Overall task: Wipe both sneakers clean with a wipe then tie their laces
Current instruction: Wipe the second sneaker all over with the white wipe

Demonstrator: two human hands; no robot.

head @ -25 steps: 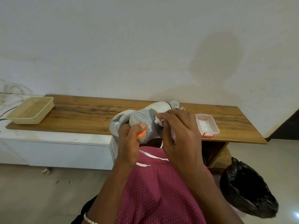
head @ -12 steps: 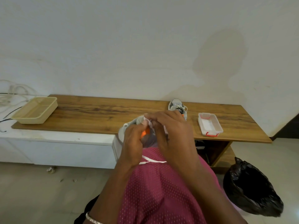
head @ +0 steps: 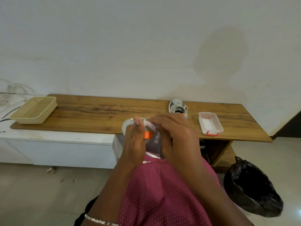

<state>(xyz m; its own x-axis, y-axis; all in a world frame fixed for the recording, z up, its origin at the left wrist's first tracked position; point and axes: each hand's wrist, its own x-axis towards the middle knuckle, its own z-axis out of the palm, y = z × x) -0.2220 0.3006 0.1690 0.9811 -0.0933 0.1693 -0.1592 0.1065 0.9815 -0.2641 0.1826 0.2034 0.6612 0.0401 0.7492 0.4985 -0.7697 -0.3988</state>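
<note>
I hold a grey and white sneaker (head: 154,141) with an orange heel tab in front of my chest, just before the bench edge. My left hand (head: 135,144) grips its left side, thumb up over the top. My right hand (head: 175,134) presses a white wipe (head: 150,125) onto the top of the shoe, fingers curled round the wipe. A white lace end (head: 147,161) hangs below. The second grey sneaker (head: 178,107) stands on the wooden bench (head: 97,115), behind my right hand, its laces loose.
A clear plastic box with red clips (head: 210,125) sits on the bench to the right. A beige basket (head: 35,110) stands at the bench's left end. A black bin bag (head: 250,188) is on the floor at the right. White cabinet (head: 57,149) below left.
The held sneaker has turned so its heel tab faces me and it sits lower and closer. My right hand has moved with the wipe onto the shoe's top. The second sneaker has come into view.
</note>
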